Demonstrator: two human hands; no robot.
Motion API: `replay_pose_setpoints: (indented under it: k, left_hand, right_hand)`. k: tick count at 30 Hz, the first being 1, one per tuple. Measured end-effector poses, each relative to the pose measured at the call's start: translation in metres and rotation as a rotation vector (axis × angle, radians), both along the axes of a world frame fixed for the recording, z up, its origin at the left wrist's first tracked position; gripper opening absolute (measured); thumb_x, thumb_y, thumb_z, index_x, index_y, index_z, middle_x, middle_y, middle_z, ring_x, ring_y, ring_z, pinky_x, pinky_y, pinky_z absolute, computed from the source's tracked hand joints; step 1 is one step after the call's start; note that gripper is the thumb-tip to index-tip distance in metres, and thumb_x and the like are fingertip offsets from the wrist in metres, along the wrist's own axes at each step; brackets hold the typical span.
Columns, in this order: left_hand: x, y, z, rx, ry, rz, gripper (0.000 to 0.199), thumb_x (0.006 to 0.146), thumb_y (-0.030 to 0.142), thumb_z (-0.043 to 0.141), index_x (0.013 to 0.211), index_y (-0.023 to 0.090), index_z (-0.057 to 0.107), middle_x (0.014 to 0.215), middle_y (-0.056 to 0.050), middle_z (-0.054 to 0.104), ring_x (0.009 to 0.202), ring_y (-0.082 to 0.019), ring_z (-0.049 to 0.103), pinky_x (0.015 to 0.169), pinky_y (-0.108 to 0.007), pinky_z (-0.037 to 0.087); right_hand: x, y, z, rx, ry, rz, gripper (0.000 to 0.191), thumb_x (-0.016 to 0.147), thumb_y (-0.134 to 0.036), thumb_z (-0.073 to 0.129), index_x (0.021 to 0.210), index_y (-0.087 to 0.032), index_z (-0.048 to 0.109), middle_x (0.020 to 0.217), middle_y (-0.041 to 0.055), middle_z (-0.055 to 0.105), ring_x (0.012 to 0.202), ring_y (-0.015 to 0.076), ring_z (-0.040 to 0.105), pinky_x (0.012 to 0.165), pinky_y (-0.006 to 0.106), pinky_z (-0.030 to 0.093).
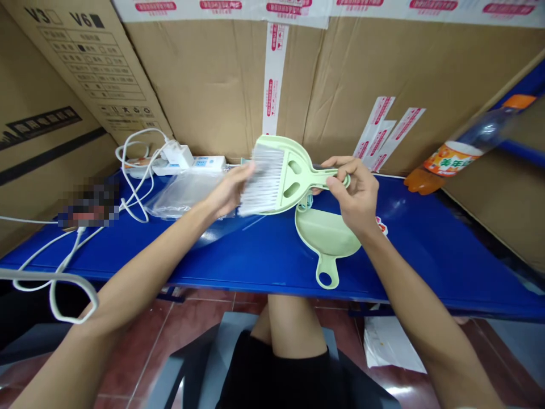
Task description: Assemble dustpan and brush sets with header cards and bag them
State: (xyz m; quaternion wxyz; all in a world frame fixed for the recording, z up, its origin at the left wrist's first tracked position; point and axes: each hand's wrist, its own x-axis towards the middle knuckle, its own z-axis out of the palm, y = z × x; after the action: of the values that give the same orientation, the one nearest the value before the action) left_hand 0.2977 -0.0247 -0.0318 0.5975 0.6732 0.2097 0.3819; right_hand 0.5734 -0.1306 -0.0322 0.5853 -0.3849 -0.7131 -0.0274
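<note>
A light green hand brush (293,176) with pale bristles is held up above the table, lying against a green dustpan (293,142) whose rim shows around it. My right hand (355,190) is closed around the handles at their right end. At the bristle tips on the left is my left hand (230,190), thumb and fingers apart; bristles and fingertips are slightly blurred, and I cannot tell how firmly they touch. Below the brush, a second green dustpan (327,236) rests on the blue table, its ring handle toward me.
Clear plastic bags (183,193) lie left on the blue table (255,255). Behind them are a white power strip (208,163) with a charger (177,153) and loose white cables (134,199). An orange drink bottle (455,159) leans at right. Cardboard (221,85) walls the back.
</note>
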Motion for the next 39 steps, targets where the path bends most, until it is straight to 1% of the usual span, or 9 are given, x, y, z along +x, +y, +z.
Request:
replay_pose_setpoints:
  k: [2, 4, 7, 12, 21, 26, 34, 37, 39]
  left_hand:
    - [0.003, -0.007, -0.001, -0.046, -0.045, 0.045, 0.068, 0.072, 0.059, 0.104, 0.118, 0.020, 0.073, 0.118, -0.013, 0.086, 0.114, -0.035, 0.083, 0.102, -0.048, 0.070]
    - [0.007, -0.013, -0.001, -0.071, -0.090, 0.101, 0.072, 0.064, 0.044, 0.110, 0.120, 0.020, 0.073, 0.124, -0.012, 0.086, 0.119, -0.034, 0.082, 0.107, -0.046, 0.069]
    - [0.009, -0.015, -0.003, -0.083, -0.128, 0.166, 0.070, 0.065, 0.043, 0.110, 0.119, 0.019, 0.073, 0.125, -0.012, 0.086, 0.115, -0.033, 0.083, 0.104, -0.047, 0.070]
    - [0.010, -0.010, -0.009, -0.004, -0.109, 0.210, 0.066, 0.069, 0.048, 0.107, 0.118, 0.019, 0.074, 0.121, -0.010, 0.087, 0.107, -0.032, 0.084, 0.100, -0.048, 0.070]
    - [0.009, -0.009, -0.012, 0.091, -0.110, 0.202, 0.065, 0.071, 0.054, 0.106, 0.115, 0.019, 0.075, 0.116, -0.010, 0.086, 0.104, -0.031, 0.083, 0.094, -0.044, 0.070]
    - [0.006, -0.011, -0.012, 0.102, -0.073, 0.191, 0.061, 0.072, 0.053, 0.106, 0.112, 0.017, 0.076, 0.115, -0.011, 0.086, 0.105, -0.032, 0.083, 0.094, -0.046, 0.070]
    - [-0.018, 0.003, 0.009, -0.115, 0.049, -0.046, 0.056, 0.077, 0.047, 0.104, 0.117, 0.017, 0.079, 0.119, -0.014, 0.086, 0.106, -0.032, 0.084, 0.096, -0.043, 0.071]
    - [-0.034, 0.012, 0.016, -0.189, 0.173, -0.167, 0.053, 0.078, 0.042, 0.103, 0.120, 0.017, 0.080, 0.115, -0.014, 0.087, 0.099, -0.030, 0.086, 0.088, -0.038, 0.072]
    - [-0.041, 0.016, 0.016, -0.218, 0.303, -0.293, 0.055, 0.079, 0.038, 0.102, 0.125, 0.019, 0.080, 0.114, -0.014, 0.087, 0.095, -0.030, 0.086, 0.082, -0.036, 0.072]
  right_hand:
    - [-0.002, -0.002, 0.002, -0.101, 0.148, 0.089, 0.032, 0.106, -0.053, 0.071, 0.102, -0.027, 0.053, 0.121, 0.0069, 0.073, 0.081, 0.0190, 0.077, 0.070, 0.037, 0.067]
    - [-0.005, -0.005, 0.005, -0.224, 0.301, 0.178, 0.037, 0.099, -0.055, 0.082, 0.110, -0.029, 0.059, 0.115, 0.0042, 0.075, 0.078, 0.0192, 0.078, 0.072, 0.037, 0.068]
    - [-0.009, -0.008, 0.008, -0.418, 0.414, 0.253, 0.046, 0.090, -0.057, 0.092, 0.121, -0.030, 0.070, 0.105, 0.0016, 0.079, 0.073, 0.0208, 0.079, 0.075, 0.040, 0.070]
    - [-0.015, -0.012, 0.009, -0.676, 0.429, 0.243, 0.056, 0.076, -0.060, 0.103, 0.112, -0.024, 0.080, 0.073, 0.0001, 0.078, 0.058, 0.0221, 0.074, 0.062, 0.039, 0.066]
    - [-0.015, -0.011, 0.007, -0.710, 0.555, 0.247, 0.056, 0.058, -0.058, 0.112, 0.091, -0.020, 0.086, 0.067, 0.0049, 0.079, 0.058, 0.0227, 0.076, 0.061, 0.036, 0.067]
    - [-0.017, -0.011, 0.007, -0.709, 0.538, 0.238, 0.053, 0.058, -0.060, 0.111, 0.082, -0.021, 0.083, 0.064, 0.0037, 0.076, 0.054, 0.0203, 0.073, 0.056, 0.034, 0.064]
    - [-0.027, -0.021, 0.012, -0.878, 0.445, 0.347, 0.054, 0.069, -0.066, 0.105, 0.082, -0.019, 0.081, 0.073, 0.0081, 0.079, 0.063, 0.0243, 0.078, 0.058, 0.034, 0.063]
    - [-0.025, -0.022, 0.013, -0.951, 0.311, 0.382, 0.062, 0.083, -0.079, 0.089, 0.077, -0.017, 0.082, 0.072, 0.0118, 0.079, 0.057, 0.0226, 0.074, 0.053, 0.033, 0.056]
    - [-0.021, -0.019, 0.013, -0.923, 0.233, 0.325, 0.065, 0.092, -0.080, 0.077, 0.080, -0.016, 0.083, 0.076, 0.0132, 0.081, 0.057, 0.0218, 0.073, 0.053, 0.033, 0.053]
